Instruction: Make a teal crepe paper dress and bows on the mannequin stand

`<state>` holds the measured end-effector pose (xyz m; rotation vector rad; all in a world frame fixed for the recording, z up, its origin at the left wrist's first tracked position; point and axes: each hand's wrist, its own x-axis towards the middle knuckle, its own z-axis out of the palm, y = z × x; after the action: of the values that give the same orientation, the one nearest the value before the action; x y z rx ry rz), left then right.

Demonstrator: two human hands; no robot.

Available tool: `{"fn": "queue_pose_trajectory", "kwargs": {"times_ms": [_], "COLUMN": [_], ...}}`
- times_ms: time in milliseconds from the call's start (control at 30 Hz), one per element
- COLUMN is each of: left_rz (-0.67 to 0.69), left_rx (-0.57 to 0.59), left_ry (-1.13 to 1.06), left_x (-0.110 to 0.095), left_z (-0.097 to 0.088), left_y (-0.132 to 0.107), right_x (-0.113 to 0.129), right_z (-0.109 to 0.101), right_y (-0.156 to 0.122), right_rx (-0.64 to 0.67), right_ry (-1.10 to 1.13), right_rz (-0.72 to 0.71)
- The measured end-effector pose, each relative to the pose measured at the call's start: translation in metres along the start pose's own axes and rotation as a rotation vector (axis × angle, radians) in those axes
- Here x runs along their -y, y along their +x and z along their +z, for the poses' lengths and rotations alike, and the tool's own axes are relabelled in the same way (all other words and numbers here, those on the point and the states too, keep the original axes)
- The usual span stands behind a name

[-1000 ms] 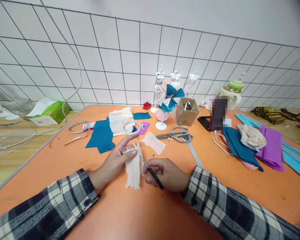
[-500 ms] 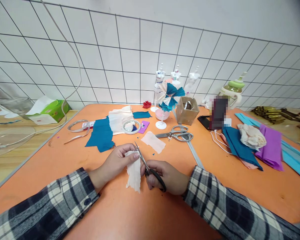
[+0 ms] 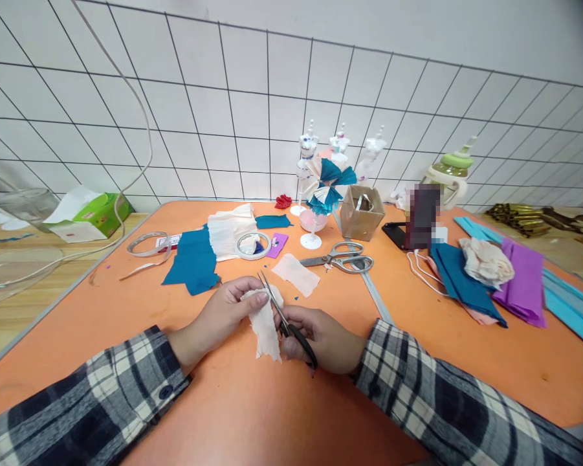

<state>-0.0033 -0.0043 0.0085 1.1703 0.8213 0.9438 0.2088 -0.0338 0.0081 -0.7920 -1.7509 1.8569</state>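
LH [image 3: 233, 303] pinches wht strip [image 3: 265, 329] | RH [image 3: 323, 338] grips blk-hdl scissors [image 3: 301, 341] | strip hangs btwn hands, abv orange tbl [image 3: 252, 414] | risk: LH nicked if scissors slip, v. close; strip tears if pulled

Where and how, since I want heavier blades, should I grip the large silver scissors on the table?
Probably by the handle loops, from the right and above: the scissors lie flat, blades pointing left, loops toward the right.
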Motion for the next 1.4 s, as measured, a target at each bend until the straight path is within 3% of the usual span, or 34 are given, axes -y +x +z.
{"fn": "queue_pose_trajectory", "kwargs": {"times_ms": [367,633,833,1100,1400], "left_rz": [0.049,0.025,0.003,0.037,0.012], "left_rx": [0.027,-0.089,0.034,-0.046,-0.053], "left_ry": [-0.04,0.066,-0.065,0.018,0.077], "left_x": [0.002,0.005,0.0,0.003,0.006], "left_z": [-0.005,-0.009,-0.006,-0.008,-0.012], "left_y": [-0.001,0.002,-0.001,0.002,0.002], "right_x": [-0.005,-0.003,-0.002,-0.003,0.005], "right_z": [-0.002,-0.002,-0.002,-0.003,-0.001], "right_y": [0.001,0.001,0.0,0.0,0.001], "right_rx": [0.01,0.03,0.009,-0.012,-0.019], "right_ry": [-0.096,-0.068,-0.123,-0.124,-0.038], "right_rz": [-0.052,-0.039,-0.03,-0.055,-0.033]}}
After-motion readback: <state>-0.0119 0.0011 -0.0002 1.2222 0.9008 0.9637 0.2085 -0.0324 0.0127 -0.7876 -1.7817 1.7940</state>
